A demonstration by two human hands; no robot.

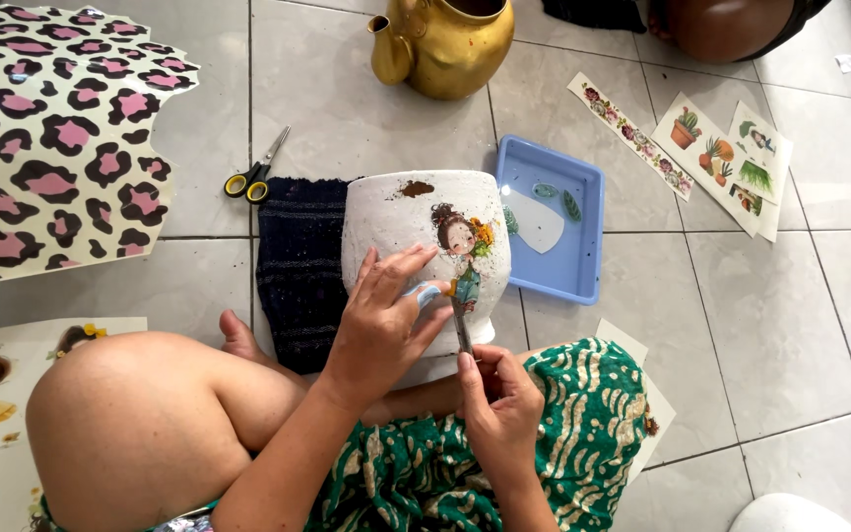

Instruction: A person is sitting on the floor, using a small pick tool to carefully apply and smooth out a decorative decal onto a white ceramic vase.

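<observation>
pressing flat on the white pot (396, 222), left hand (381, 325) open; right hand (499, 399) grip pinches a brush (462, 325).

The pot (425, 246) stands on the floor (790, 325) before the person, a cloth (299, 266) just left of it and a tray (556, 222) just right. Scissors (256, 173) lie left of the cloth, a kettle (442, 44) behind, picture sheets (721, 163) far right.

A tiled floor (800, 325) is strewn with scissors (256, 177), a blue tray (583, 266), a gold pot (445, 49), decal sheets (721, 163) and a dark cloth (297, 266).
</observation>
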